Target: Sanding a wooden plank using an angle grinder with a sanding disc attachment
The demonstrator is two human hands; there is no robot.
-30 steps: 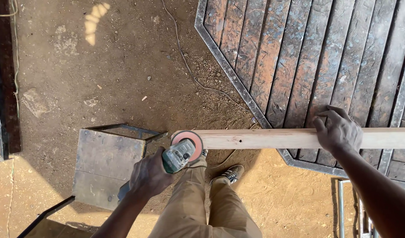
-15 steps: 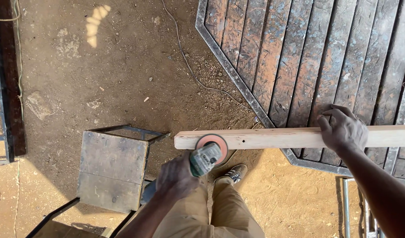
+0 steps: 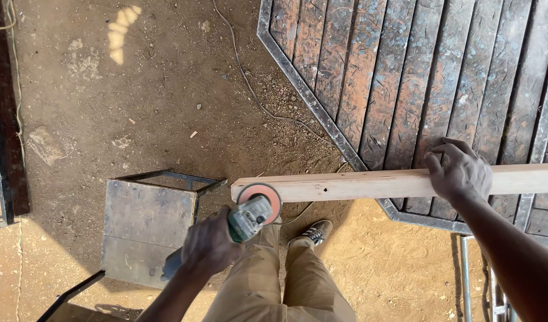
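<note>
While the plank (image 3: 399, 182) lay level across the right half of the frame, my right hand (image 3: 461, 172) pressed flat on top of it, fingers spread and curled over its far edge. My left hand (image 3: 211, 244), lower centre, was wrapped tight round the grinder (image 3: 247, 219). Its orange disc (image 3: 262, 200) touched the plank's left end. A metal stool (image 3: 148, 229) stood just left of the grinder, lower left. A rusty gate (image 3: 417, 83) lay flat on the dirt under the plank, upper right. A thin cable (image 3: 256, 98) ran over the ground, top centre.
</note>
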